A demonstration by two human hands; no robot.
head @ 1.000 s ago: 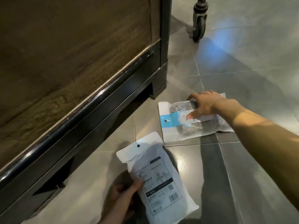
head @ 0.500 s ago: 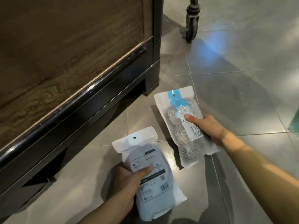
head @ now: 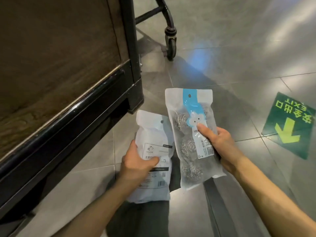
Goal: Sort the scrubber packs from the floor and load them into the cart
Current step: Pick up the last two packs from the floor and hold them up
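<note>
Now two scrubber packs, white pack [head: 154,134] and clear pack [head: 191,134], one per hand.

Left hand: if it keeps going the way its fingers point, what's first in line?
Probably the clear scrubber pack held by the right hand; the left hand, gripping the white pack, points rightward. Depth unclear.

Floor [head: 239,69]: grey glossy tiles with thin grout lines. A green exit sticker [head: 289,124] with a yellow-green arrow lies flat on it at right. A dark wood-panelled unit [head: 68,79] stands on it at left, its black corner post on the tiles; a caster [head: 171,47] rests on the floor behind.
</note>
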